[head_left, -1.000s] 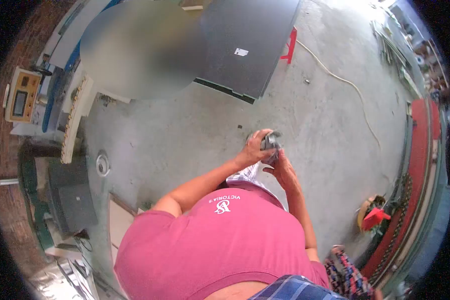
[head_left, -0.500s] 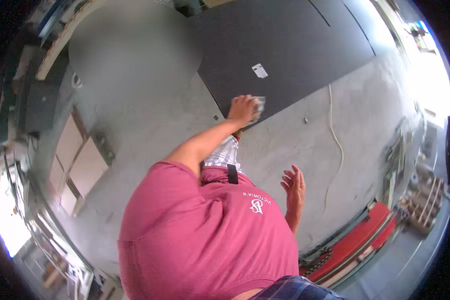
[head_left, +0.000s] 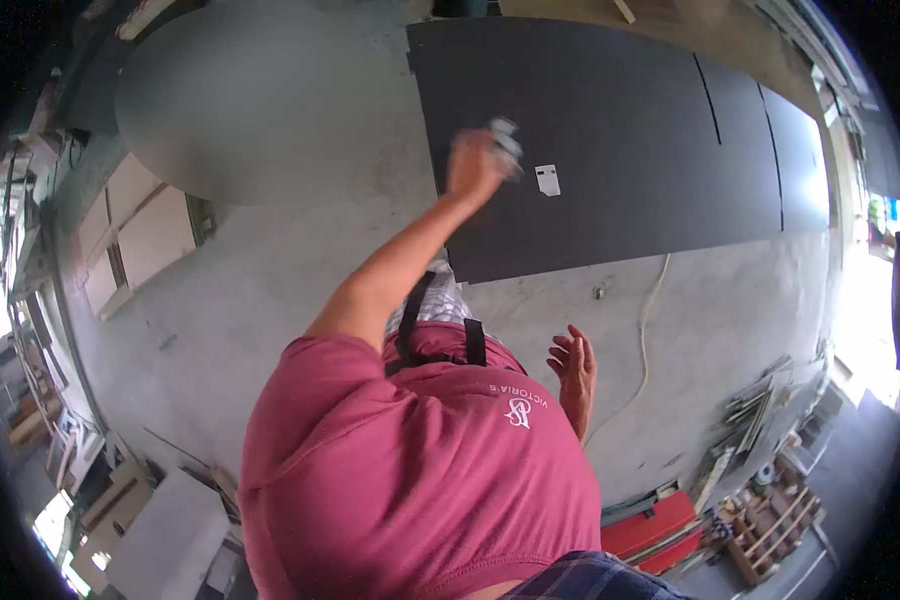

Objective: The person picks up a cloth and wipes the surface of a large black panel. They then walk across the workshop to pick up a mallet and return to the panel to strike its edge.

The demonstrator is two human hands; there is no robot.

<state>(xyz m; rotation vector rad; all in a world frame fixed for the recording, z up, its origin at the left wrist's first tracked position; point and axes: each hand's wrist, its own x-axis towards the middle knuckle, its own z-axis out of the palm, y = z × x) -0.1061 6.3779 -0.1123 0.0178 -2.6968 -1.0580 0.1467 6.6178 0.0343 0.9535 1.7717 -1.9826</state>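
Observation:
My left hand (head_left: 473, 165) is out over the large dark panel (head_left: 610, 110), near its left part. It is closed round a small grey-white thing (head_left: 506, 146), blurred and too unclear to name. Right of that hand, a white label (head_left: 548, 180) with small dark marks lies on the panel. My right hand (head_left: 575, 368) hangs beside my body over the grey floor, with fingers loosely bent and apart and nothing in them.
Two dark lines (head_left: 708, 98) cross the panel's right part. A pale hose (head_left: 645, 330) curves over the floor. Pale boards (head_left: 156, 238) lie at left. At lower right are a red case (head_left: 653, 530) and a wooden rack (head_left: 773, 530). A blurred oval hides the upper left.
My left hand has moved forward over the panel from its near edge, still holding the grey-white thing. The view has shifted, showing more of the panel. My right hand stays low beside my body.

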